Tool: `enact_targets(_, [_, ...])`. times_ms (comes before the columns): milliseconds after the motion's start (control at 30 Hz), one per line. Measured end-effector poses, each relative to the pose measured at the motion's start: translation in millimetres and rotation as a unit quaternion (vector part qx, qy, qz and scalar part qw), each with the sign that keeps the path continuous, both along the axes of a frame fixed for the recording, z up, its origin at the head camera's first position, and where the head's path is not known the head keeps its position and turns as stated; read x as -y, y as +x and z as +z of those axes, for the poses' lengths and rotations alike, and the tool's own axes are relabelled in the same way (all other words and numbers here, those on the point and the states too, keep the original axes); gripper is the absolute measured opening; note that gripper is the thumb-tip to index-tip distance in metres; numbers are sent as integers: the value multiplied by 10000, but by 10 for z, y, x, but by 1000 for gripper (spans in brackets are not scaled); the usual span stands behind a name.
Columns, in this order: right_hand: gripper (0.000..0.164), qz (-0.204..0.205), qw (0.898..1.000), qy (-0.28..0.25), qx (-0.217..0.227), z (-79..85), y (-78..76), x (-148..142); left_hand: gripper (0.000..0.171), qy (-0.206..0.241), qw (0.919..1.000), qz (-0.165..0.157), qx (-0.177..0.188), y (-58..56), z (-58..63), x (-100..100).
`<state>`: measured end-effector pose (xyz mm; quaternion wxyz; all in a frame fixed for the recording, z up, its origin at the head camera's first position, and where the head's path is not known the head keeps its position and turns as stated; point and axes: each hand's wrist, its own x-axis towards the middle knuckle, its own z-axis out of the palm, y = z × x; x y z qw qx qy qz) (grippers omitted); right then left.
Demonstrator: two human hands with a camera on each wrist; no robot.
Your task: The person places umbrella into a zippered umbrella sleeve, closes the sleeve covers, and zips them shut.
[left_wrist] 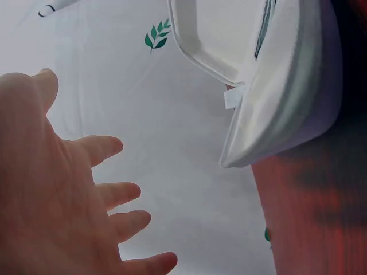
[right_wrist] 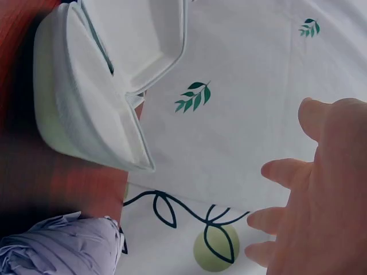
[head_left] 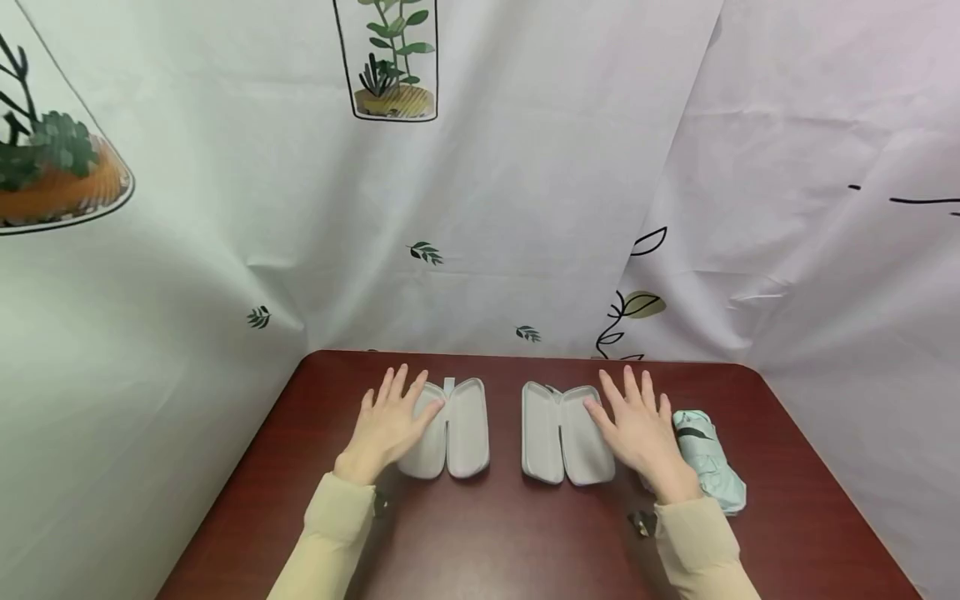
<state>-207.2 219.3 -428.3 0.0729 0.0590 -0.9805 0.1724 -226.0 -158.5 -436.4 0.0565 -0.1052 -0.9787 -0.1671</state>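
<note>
Two light grey zip cases lie unfolded on the table, each with two shallow halves joined along a middle hinge. My left hand (head_left: 386, 427), fingers spread and straight, hovers over the outer half of the left case (head_left: 468, 429). In the left wrist view that case (left_wrist: 304, 86) stands apart from the fingers. Over the outer edge of the right case (head_left: 542, 433) my right hand (head_left: 640, 427) is held the same way, palm down and holding nothing. The right wrist view shows a gap between this hand (right_wrist: 321, 200) and the case (right_wrist: 86, 109).
A folded pale mint umbrella (head_left: 708, 462) lies right of my right hand, partly behind the wrist. The dark red-brown table (head_left: 495, 542) ends at a white printed cloth (head_left: 480, 208) hanging behind and along both sides.
</note>
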Motion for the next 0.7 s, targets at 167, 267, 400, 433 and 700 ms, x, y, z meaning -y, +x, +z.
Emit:
enact_targets(167, [74,-81,9998,-133,84,-37,-6,-59,74,109,9999,80,98,-17,-35,49])
enact_targets(267, [72,-113,9996,-240,113,-47,-6,-96,77,195,9994,137,231,-34,-67,74])
enact_targets(400, [72,-151,9990,-375,184,-55,5,-147,76,386,9980,201,463,-63,-117,102])
enact_targets(433, [72,-156,9989,-389,197,-58,9,-159,76,435,9975,228,510,-69,-129,111])
enact_targets(700, [67,-223,9986,-377,302,-121,44,-241,73,766,9929,369,830,-114,-216,189])
